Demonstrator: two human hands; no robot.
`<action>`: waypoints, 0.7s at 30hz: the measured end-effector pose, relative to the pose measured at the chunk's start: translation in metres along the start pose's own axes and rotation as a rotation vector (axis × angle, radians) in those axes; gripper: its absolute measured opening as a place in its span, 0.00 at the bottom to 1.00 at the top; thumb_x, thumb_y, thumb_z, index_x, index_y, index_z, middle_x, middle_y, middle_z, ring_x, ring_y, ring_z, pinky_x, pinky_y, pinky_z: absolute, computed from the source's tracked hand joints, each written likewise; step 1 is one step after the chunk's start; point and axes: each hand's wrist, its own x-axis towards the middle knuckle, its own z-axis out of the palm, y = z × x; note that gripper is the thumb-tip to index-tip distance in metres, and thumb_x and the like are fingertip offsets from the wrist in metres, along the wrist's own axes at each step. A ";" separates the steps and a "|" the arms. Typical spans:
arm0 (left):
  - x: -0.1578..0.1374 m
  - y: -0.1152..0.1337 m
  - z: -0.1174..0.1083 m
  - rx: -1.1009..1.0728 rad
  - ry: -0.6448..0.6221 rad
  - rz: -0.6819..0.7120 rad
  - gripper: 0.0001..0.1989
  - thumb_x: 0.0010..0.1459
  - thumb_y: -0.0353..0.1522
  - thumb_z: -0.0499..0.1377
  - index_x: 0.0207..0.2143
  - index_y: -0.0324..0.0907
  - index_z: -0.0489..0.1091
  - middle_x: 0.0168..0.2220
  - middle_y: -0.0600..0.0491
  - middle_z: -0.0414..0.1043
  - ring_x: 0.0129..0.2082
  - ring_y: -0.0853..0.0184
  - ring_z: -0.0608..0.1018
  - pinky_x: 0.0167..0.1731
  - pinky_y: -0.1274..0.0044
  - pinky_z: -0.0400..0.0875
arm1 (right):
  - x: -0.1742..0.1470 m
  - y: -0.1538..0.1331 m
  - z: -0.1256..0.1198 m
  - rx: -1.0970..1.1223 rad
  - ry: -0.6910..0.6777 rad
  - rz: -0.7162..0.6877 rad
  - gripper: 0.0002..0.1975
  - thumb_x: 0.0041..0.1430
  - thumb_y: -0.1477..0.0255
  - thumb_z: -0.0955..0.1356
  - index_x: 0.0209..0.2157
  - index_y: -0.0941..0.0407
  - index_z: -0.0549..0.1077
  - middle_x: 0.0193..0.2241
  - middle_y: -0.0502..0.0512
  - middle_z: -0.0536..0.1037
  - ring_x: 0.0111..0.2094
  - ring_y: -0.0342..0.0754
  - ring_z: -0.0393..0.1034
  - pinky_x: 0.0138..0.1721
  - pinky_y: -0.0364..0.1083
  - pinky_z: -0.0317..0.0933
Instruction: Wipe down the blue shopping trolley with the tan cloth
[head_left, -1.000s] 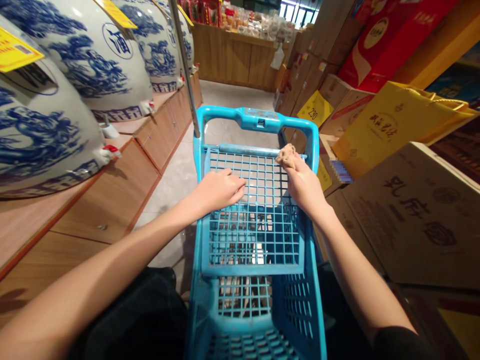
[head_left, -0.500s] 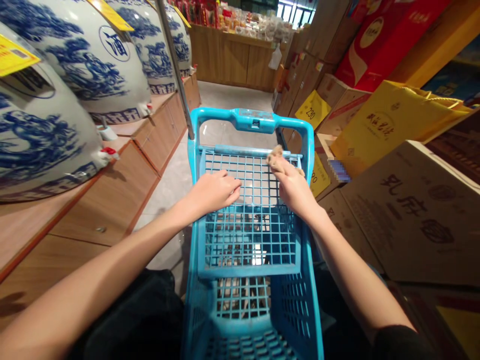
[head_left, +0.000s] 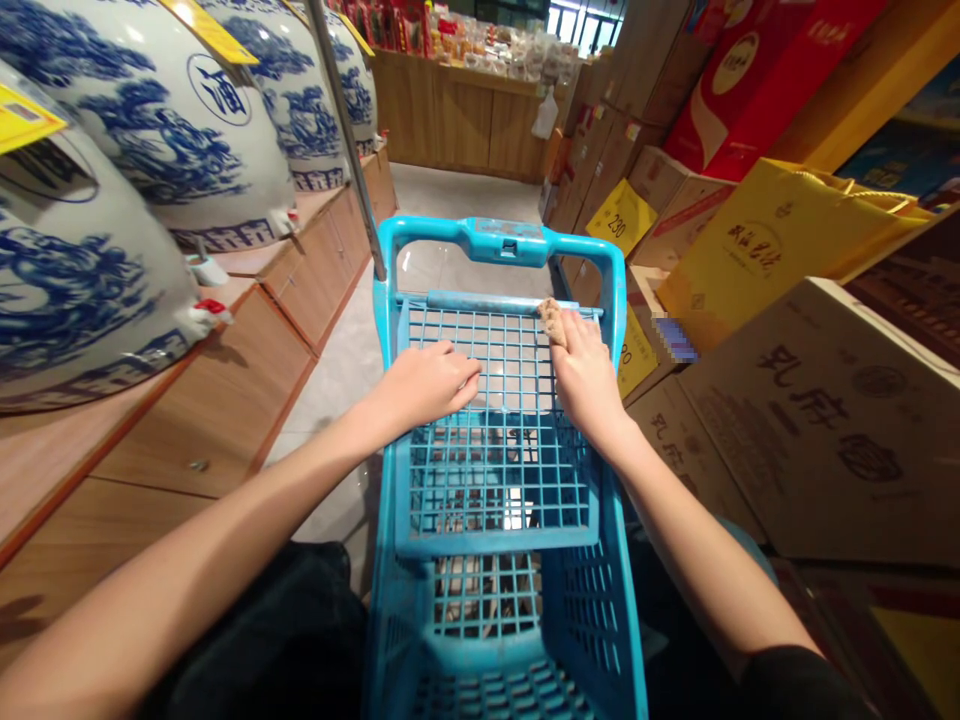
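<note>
A blue plastic shopping cart (head_left: 499, 541) stands in front of me, its grid flap (head_left: 517, 440) facing up below the handle (head_left: 510, 240). My left hand (head_left: 435, 380) rests on the left part of the grid with its fingers curled at the bars; the fingertips are partly hidden. At the grid's upper right, my right hand (head_left: 589, 375) presses down on a crumpled tan cloth (head_left: 553, 320), fingers laid over it. Most of the cloth is under that hand.
Large blue-and-white porcelain jars (head_left: 150, 130) line a wooden cabinet (head_left: 172, 420) on the left. Cardboard boxes (head_left: 840, 430) and a yellow gift bag (head_left: 757, 240) crowd the right side. A metal pole (head_left: 349, 140) rises by the cart's left edge. Ahead stands a counter (head_left: 457, 120) with packaged goods.
My right hand has shifted slightly down and flattened over the cloth, its fingers now more extended. My left hand keeps its place on the grid.
</note>
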 end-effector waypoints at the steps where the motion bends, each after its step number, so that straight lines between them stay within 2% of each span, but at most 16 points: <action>1: 0.000 -0.001 0.000 0.006 0.012 0.009 0.16 0.72 0.33 0.53 0.42 0.42 0.82 0.33 0.46 0.82 0.42 0.57 0.80 0.27 0.75 0.63 | -0.003 -0.006 0.003 0.028 -0.016 -0.032 0.34 0.68 0.82 0.57 0.73 0.56 0.64 0.76 0.61 0.59 0.78 0.60 0.49 0.77 0.72 0.48; 4: -0.003 -0.002 0.000 0.033 0.038 0.025 0.17 0.72 0.34 0.53 0.41 0.42 0.82 0.33 0.46 0.82 0.41 0.57 0.80 0.27 0.75 0.62 | -0.007 -0.008 0.000 0.092 -0.062 -0.143 0.39 0.66 0.84 0.56 0.75 0.48 0.60 0.76 0.51 0.60 0.77 0.54 0.52 0.75 0.67 0.56; 7: -0.004 -0.002 -0.001 0.055 0.017 0.020 0.18 0.73 0.34 0.52 0.43 0.42 0.82 0.33 0.46 0.82 0.42 0.57 0.80 0.28 0.75 0.63 | -0.001 0.014 -0.016 0.064 0.020 -0.087 0.38 0.67 0.82 0.56 0.75 0.46 0.61 0.74 0.50 0.64 0.76 0.54 0.56 0.73 0.65 0.61; 10: -0.004 -0.001 -0.001 0.032 0.006 0.015 0.18 0.73 0.34 0.51 0.43 0.42 0.82 0.34 0.46 0.82 0.42 0.57 0.80 0.28 0.75 0.63 | 0.010 0.038 -0.024 -0.010 0.127 0.022 0.34 0.70 0.79 0.55 0.74 0.50 0.61 0.74 0.55 0.64 0.77 0.60 0.52 0.74 0.70 0.56; 12: -0.003 -0.001 -0.001 0.020 0.013 0.012 0.18 0.73 0.34 0.52 0.42 0.42 0.82 0.33 0.47 0.82 0.42 0.57 0.80 0.27 0.75 0.63 | 0.015 0.040 -0.021 -0.036 0.103 0.032 0.32 0.71 0.79 0.55 0.74 0.54 0.61 0.74 0.60 0.63 0.77 0.63 0.52 0.74 0.72 0.52; 15: -0.003 -0.001 -0.001 0.031 0.016 0.007 0.17 0.73 0.34 0.52 0.42 0.42 0.82 0.33 0.47 0.82 0.42 0.57 0.80 0.27 0.75 0.63 | 0.012 0.017 -0.011 -0.035 0.036 0.024 0.31 0.71 0.80 0.55 0.72 0.59 0.62 0.72 0.67 0.66 0.74 0.66 0.56 0.73 0.74 0.54; 17: -0.003 0.000 -0.002 0.048 0.008 0.006 0.18 0.73 0.34 0.52 0.43 0.42 0.82 0.33 0.47 0.82 0.42 0.56 0.80 0.27 0.75 0.63 | 0.004 -0.005 -0.010 -0.043 -0.010 0.015 0.31 0.69 0.81 0.54 0.70 0.60 0.66 0.69 0.69 0.70 0.71 0.67 0.62 0.71 0.72 0.59; 21: -0.003 0.000 -0.004 0.066 0.002 0.009 0.19 0.73 0.34 0.51 0.43 0.42 0.83 0.33 0.47 0.82 0.41 0.56 0.80 0.28 0.75 0.65 | -0.010 -0.032 -0.030 -0.063 -0.166 -0.064 0.29 0.64 0.83 0.56 0.59 0.56 0.76 0.61 0.67 0.78 0.60 0.64 0.74 0.60 0.64 0.73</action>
